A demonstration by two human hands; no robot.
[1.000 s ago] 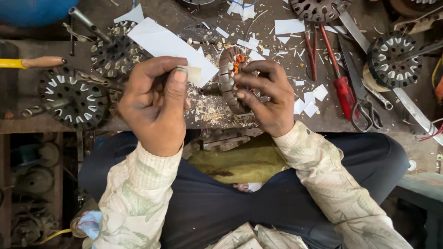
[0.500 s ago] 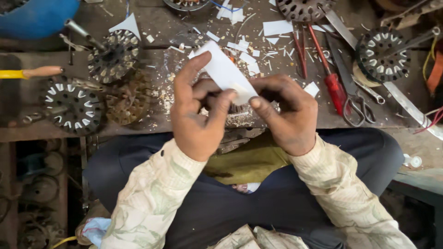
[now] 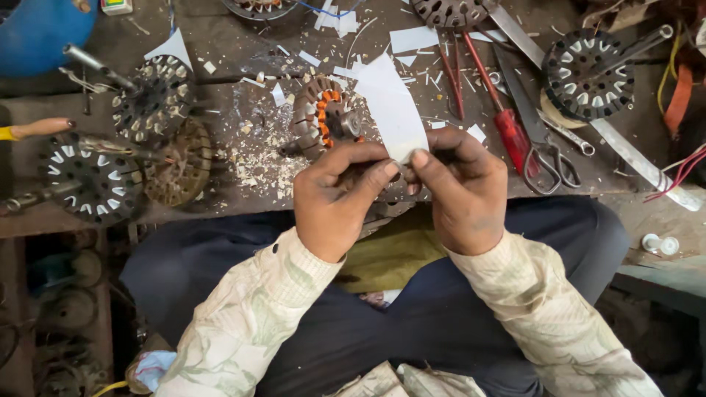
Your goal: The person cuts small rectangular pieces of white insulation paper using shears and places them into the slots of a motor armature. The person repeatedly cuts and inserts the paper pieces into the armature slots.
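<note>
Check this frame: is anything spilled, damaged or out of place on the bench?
Pale shavings and paper scraps are strewn over the wooden bench, thickest left of the stator lying there. Scissors and a red-handled screwdriver lie loose and overlapping. Both hands, left hand and right hand, pinch a white paper strip. Nothing looks broken.

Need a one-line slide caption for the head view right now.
Both hands, left hand and right hand, pinch a white paper strip above a wound stator on the littered workbench.
</note>
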